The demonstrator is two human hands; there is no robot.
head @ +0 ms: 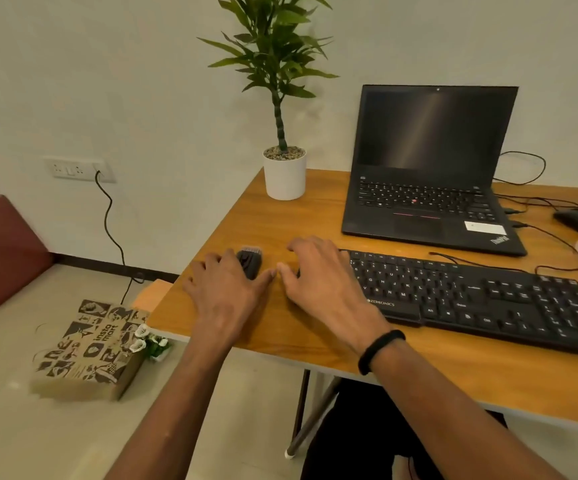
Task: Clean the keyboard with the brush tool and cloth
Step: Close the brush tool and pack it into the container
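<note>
The left hand (227, 285) is spread flat on the desk (315, 348), fingers relaxed, gripping nothing, just beside the brush tool (250, 260). The right hand (318, 275) is likewise loosely splayed, holding nothing, at the left end of the keyboard (481, 299). The small dark brush, apparently bristle-tipped and near the desk's left edge, could be knocked off by a careless reach. The black keyboard's trailing cable could be snagged. No cloth can be clearly made out.
</note>
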